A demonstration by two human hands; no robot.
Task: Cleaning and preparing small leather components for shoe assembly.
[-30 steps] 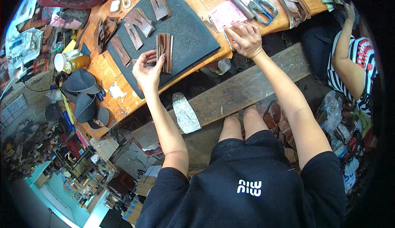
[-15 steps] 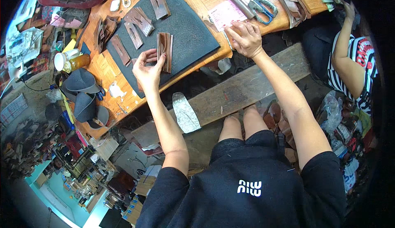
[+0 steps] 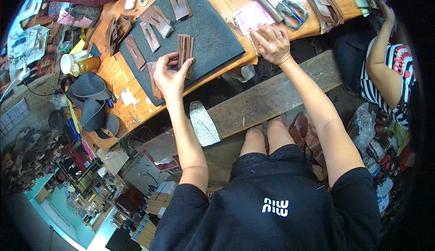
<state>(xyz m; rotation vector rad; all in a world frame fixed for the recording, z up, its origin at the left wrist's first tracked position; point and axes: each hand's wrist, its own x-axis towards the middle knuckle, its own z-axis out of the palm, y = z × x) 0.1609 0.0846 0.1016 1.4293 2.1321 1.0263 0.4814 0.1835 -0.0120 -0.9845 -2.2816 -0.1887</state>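
My left hand [image 3: 170,76] is closed around a small stack of brown leather strips [image 3: 185,50], thumb on the right side and fingers on the left. The stack stands over a dark cutting mat [image 3: 210,38]. My right hand [image 3: 273,46] is at the table's near edge, fingers loosely bent and apart, fingertips by the lower edge of a pink paper slip [image 3: 253,17]. No held thing shows in it. Slotted leather pieces [image 3: 179,2] lie at the mat's top, with a fanned pile [image 3: 156,21] and single strips [image 3: 134,52] to the left.
Scissors [image 3: 292,13] with blue handles lie beyond my right hand, near stacked leather sheets [image 3: 319,2]. Left of the mat are an amber jar [image 3: 86,66], a white cup [image 3: 72,60] and dark grey curved pieces [image 3: 93,115]. A wooden bench [image 3: 253,103] runs below; another person [image 3: 389,69] is at right.
My left hand has shifted slightly right with its stack, which now looks narrower and more squared up. A strip beside the hand shows more fully. My right hand stays nearly in place.
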